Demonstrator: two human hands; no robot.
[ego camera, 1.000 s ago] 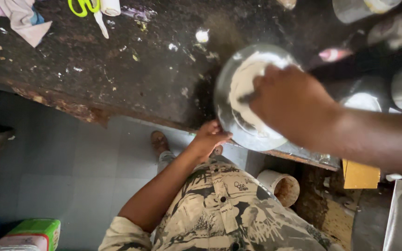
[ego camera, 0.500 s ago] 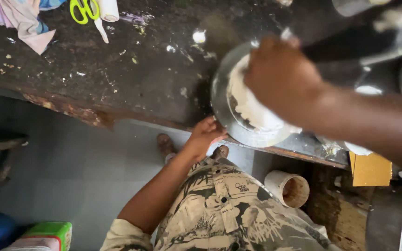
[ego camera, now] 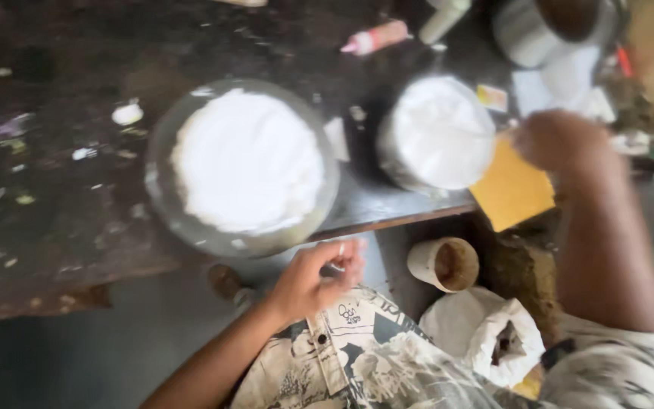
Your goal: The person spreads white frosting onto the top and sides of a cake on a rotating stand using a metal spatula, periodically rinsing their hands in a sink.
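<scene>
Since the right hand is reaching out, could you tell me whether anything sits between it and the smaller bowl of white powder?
Nothing visible does. The right hand is just right of the smaller bowl, above a yellow sheet.

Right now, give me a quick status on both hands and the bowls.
Left hand loosely curled below the table edge, holding nothing clear. Right hand blurred, beside the smaller white-filled bowl. Large bowl of white powder untouched.

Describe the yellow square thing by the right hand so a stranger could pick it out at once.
Start at the dark, stained worktable and follow its near edge to the right end. There, beside the smaller white-filled metal container and just under the right hand, a flat yellow square juts past the edge. It is the only bright yellow, flat-cornered piece among round bowls and cups.
</scene>
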